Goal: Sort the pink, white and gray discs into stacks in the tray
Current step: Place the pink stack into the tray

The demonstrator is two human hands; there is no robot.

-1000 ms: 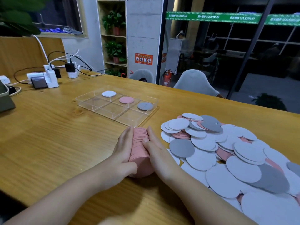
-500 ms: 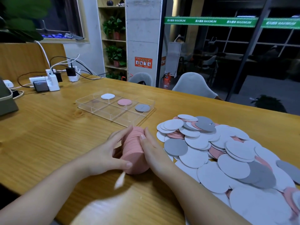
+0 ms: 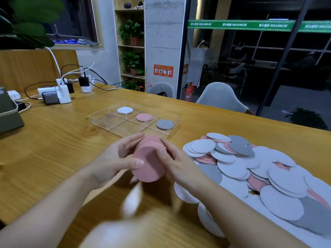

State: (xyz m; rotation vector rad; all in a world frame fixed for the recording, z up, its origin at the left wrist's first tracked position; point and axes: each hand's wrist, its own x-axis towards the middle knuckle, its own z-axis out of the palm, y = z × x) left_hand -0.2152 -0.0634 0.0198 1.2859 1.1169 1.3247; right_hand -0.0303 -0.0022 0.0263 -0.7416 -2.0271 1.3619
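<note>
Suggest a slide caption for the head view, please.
Both hands grip a pink disc stack before the tray.

Head-worn view, facing forward and down, close over table (image 3: 53,149)

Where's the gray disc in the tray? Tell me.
In the head view, the gray disc lies in the clear tray's far-row right compartment, beside the pink disc.
</note>
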